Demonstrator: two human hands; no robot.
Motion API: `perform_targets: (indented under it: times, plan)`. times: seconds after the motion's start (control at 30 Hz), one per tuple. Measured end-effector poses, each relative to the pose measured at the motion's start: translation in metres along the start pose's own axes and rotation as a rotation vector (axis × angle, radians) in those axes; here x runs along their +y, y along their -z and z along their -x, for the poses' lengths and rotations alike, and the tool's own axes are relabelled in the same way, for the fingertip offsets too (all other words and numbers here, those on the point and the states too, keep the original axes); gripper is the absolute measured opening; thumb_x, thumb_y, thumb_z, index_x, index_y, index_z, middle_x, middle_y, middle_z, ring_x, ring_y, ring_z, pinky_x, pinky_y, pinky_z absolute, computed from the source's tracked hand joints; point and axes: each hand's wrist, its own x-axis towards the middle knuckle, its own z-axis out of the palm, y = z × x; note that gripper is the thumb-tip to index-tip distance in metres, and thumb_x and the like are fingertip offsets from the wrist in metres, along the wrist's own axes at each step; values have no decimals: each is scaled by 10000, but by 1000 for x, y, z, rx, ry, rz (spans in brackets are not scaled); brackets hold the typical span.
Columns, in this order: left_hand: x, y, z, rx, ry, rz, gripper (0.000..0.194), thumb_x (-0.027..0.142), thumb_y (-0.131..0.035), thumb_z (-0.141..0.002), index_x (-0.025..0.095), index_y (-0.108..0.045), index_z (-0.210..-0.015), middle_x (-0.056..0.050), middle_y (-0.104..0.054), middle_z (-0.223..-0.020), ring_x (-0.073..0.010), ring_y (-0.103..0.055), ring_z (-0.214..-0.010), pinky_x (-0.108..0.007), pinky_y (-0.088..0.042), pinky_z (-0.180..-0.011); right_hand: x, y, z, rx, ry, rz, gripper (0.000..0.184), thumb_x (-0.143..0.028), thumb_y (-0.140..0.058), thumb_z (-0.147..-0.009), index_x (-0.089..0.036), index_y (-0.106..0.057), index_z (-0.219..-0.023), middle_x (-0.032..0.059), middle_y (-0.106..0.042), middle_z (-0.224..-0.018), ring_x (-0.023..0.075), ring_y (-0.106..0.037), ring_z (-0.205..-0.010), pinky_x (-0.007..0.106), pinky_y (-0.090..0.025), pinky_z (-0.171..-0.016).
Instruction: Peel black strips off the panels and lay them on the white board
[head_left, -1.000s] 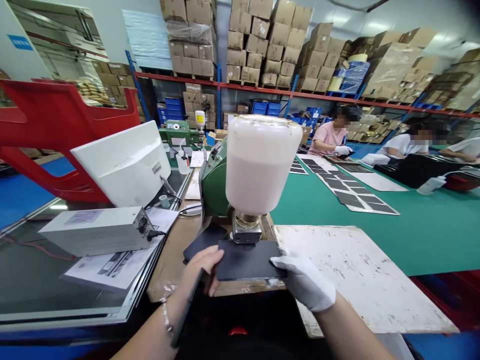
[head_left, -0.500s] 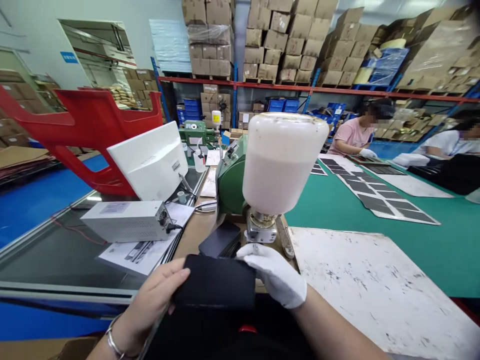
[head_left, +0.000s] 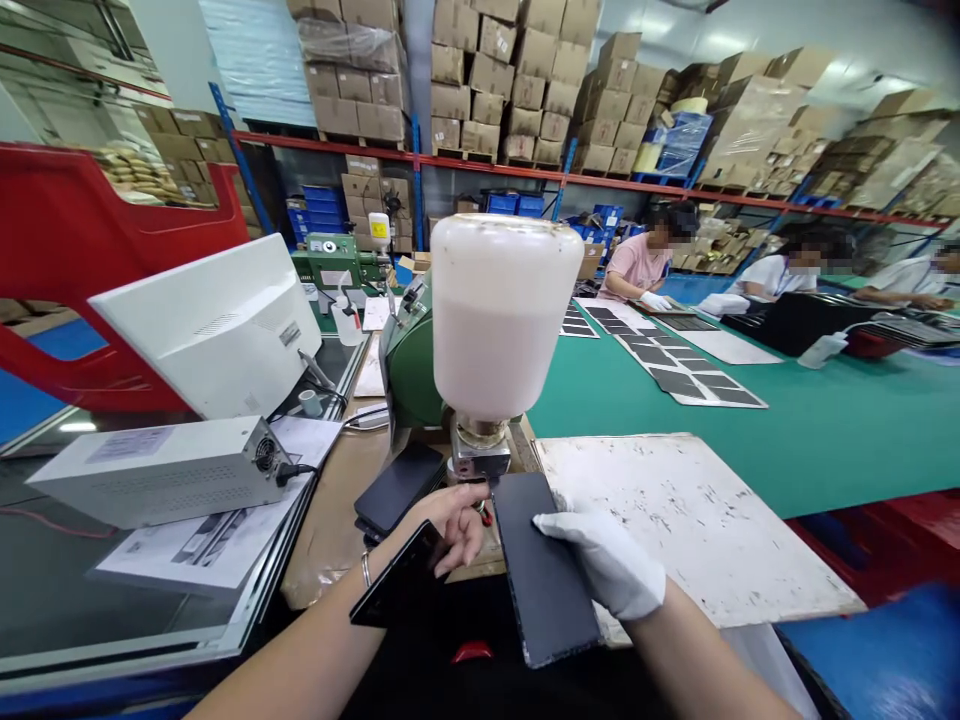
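The working room here is a narrow strip of brown-covered bench [head_left: 322, 530], bounded on the left by the metal-edged dark table [head_left: 52, 590] and on the right by a scuffed white board [head_left: 690, 530]. A black rectangular panel [head_left: 547, 590] slants across the gap, its far end just before the metal head [head_left: 481, 462] under a big plastic bottle [head_left: 502, 310], its near end out over the person's dark lap.

The gloved right hand [head_left: 611, 565] grips the panel by its right edge, thumb laid across the top face. The bare left hand [head_left: 452, 525] has its fingers loosely bent around nothing, the index reaching to the panel's far left corner; from my spot I can't tell whether it touches.

The panel is thin, matt and flat-faced, its rim rougher and flecked paler at the near end. A glossy dark slab [head_left: 401, 585] sits against the left wrist; what supports it is hard to make out.

I count one panel in the glove, one stack of similar panels [head_left: 401, 483] left of the metal head, too tightly piled to number, two green machines [head_left: 411, 365], one near and one far, and three people [head_left: 637, 265] along the green table [head_left: 825, 450] at far right.
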Motion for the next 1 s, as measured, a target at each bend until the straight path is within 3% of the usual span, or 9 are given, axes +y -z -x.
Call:
perform_targets:
  times: [0.17,0.33,0.47,0.57,0.7,0.77,0.83,0.9,1.0]
  plan:
    - [-7,18,27,-25,-162,133,562,528,-475,-831,121,-560,-1211,9,-579,-452,-61,-381,-223,-161,-216,-267,1,-36,-13,-70,28,-69,228,-224,-716,-625,-130,-653,-823,46,-674,-738,167,-611,-650,292,-485,-653]
    - [-14,46,79,-21,-350,256,470,440,-394,-903,125,-555,-1212,2,-588,-485,-56,-414,-245,-140,-243,-276,16,-90,-35,-259,76,-121,194,-192,-676,-636,-130,-661,-818,46,-673,-762,164,-598,-672,299,-479,-695]
    - [-19,48,104,-20,-444,331,434,366,-325,-937,124,-539,-1227,-21,-617,-539,-51,-416,-265,-144,-283,-309,19,-100,-41,-356,62,-13,251,-211,-662,-681,-143,-658,-922,39,-677,-819,173,-602,-742,315,-472,-742]
    - [-40,46,96,-75,-318,421,450,398,-326,-930,113,-641,-1078,-19,-578,-479,-71,-427,-272,-167,-305,-318,12,-75,-37,-431,74,182,322,-234,-678,-695,-145,-646,-1003,44,-678,-922,188,-598,-865,323,-452,-817]
    - [-99,37,71,8,-55,579,381,433,-463,-868,155,-681,-1010,7,-556,-485,-89,-425,-276,-202,-317,-313,-7,-3,-30,-439,-37,434,387,-258,-692,-694,-149,-633,-1061,62,-670,-1007,221,-600,-945,356,-452,-856]
    - [-123,25,64,146,47,663,354,437,-554,-803,152,-693,-960,7,-556,-513,-89,-441,-315,-203,-308,-340,-16,38,-32,-278,-9,555,391,-263,-702,-674,-149,-643,-1042,73,-664,-1041,241,-591,-983,380,-446,-886]
    - [-131,9,62,306,118,685,301,335,-606,-773,157,-677,-1005,-15,-603,-618,-89,-484,-398,-198,-317,-391,-24,76,-40,41,42,666,418,-241,-736,-605,-142,-653,-1002,86,-671,-1020,258,-595,-967,392,-453,-876]
    - [-124,-7,62,426,135,664,318,274,-591,-789,162,-644,-1081,-39,-634,-725,-103,-525,-496,-205,-346,-446,-30,106,-52,266,75,709,496,-218,-734,-589,-135,-622,-1064,120,-653,-1063,270,-580,-998,402,-437,-892]
    - [-98,-24,62,460,115,686,401,407,-537,-829,155,-618,-1130,-95,-657,-901,-162,-577,-655,-266,-423,-548,-37,133,-74,469,124,734,622,-213,-720,-604,-127,-538,-1192,179,-587,-1179,278,-531,-1092,398,-394,-940]
